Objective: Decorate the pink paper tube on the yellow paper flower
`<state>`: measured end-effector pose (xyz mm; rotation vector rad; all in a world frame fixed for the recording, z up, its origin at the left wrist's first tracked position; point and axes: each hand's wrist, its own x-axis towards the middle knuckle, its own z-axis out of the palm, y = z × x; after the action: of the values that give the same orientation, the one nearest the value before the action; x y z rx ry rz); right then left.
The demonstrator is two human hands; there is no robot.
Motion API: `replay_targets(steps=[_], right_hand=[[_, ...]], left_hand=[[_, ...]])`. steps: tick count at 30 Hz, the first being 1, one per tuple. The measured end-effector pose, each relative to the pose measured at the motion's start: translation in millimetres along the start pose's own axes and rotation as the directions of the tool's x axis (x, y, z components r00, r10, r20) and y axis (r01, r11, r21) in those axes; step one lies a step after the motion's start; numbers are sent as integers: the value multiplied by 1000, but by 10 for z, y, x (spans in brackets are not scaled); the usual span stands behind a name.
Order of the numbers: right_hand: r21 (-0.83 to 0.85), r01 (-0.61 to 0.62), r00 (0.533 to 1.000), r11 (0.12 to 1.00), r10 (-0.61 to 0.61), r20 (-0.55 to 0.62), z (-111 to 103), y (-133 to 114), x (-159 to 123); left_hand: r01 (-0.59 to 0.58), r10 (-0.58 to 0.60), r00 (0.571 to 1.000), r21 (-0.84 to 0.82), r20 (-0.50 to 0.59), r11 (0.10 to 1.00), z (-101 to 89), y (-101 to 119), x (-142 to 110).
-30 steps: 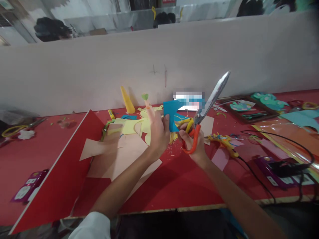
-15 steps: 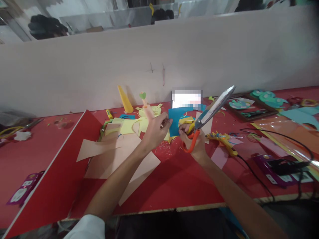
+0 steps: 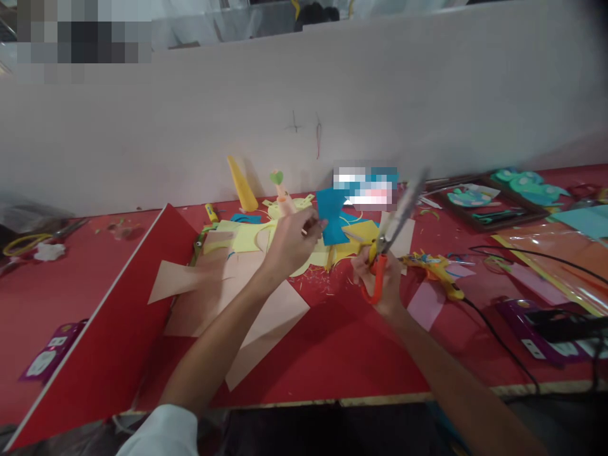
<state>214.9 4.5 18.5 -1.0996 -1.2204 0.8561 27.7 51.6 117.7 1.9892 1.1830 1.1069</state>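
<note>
My left hand pinches the edge of a blue sheet, paper or craft foam, and holds it above the table. A small pale object shows by its fingers, too small to name. In my right hand is a large pair of scissors with orange and yellow handles. One blade points up and away, blurred; the other reaches left toward the blue sheet, so the scissors are spread. Yellow sheets lie beneath and between my hands, near a pink figure with a green heart on top.
A yellow hot glue gun with a black cord lies right of my right hand. Further right are a dark frame and a purple box. Beige sheets and a leaning red board are at left. A yellow cone stands behind.
My right hand has drawn back from the blue sheet with the scissors, whose blades have spread apart. My left hand still holds the sheet, now more fully visible.
</note>
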Motion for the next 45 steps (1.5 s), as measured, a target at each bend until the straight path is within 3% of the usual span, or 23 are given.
replay_targets(steps=[3,6,11,19,27,45], right_hand=[[38,-92,988,995,86,132,40,6,-132],[6,-90,967,996,86,239,125,-40,-224],[-91,-100,918,991,127,375,166,-175,-253],[-184,-48,868,982,132,478,125,-99,-248],[-223,-26,879,975,129,459,154,-148,-268],[-300,38,890,953,104,444,101,-250,-263]], left_hand=[[-8,-7,990,-105,-144,994,-151,10,40],[-72,27,961,-153,-274,986,-306,34,55],[-116,68,924,-106,-377,988,-426,106,41],[-109,73,938,-90,-338,990,-364,125,39],[-98,88,972,-36,-219,995,-286,212,-8],[-101,99,975,3,-200,995,-245,251,-23]])
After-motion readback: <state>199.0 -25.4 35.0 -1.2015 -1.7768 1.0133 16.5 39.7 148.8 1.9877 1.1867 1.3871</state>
